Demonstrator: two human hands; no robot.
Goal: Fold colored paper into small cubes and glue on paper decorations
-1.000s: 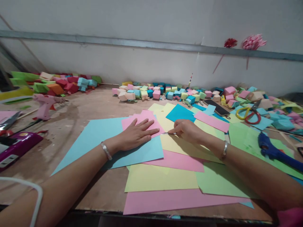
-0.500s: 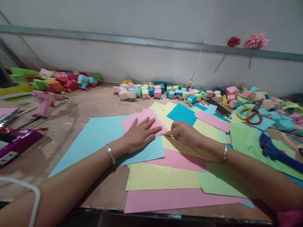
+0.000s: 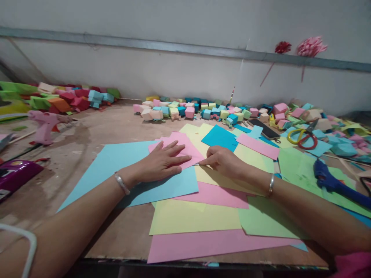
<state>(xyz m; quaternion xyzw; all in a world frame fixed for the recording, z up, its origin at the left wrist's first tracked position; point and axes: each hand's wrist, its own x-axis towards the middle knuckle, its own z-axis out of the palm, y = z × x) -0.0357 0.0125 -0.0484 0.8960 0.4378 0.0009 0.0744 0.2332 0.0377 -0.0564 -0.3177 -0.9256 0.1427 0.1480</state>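
My left hand (image 3: 162, 162) lies flat with fingers spread, pressing a pink sheet of paper (image 3: 188, 143) onto a larger light blue sheet (image 3: 127, 154). To its right, my right hand (image 3: 222, 160) is closed round a thin metal tool (image 3: 197, 164). Only the tool's tip shows, pointing left along the pink sheet's lower right edge, and its exact kind is hidden by the fingers. Beneath the right hand lies a pale yellow sheet (image 3: 252, 166). A darker blue sheet (image 3: 219, 137) lies just beyond that hand.
Folded paper cubes (image 3: 189, 112) line the wall. On the right are scissors (image 3: 301, 138), a phone (image 3: 265, 129) and a blue glue gun (image 3: 330, 181). A pink glue gun (image 3: 43, 125) and a purple device (image 3: 19, 175) stand left. More coloured sheets (image 3: 197, 220) reach the front edge.
My left hand has slid a little left on the pink sheet. My right hand has shifted slightly left, and less of the thin tool shows beyond its fingers. The view has moved slightly.
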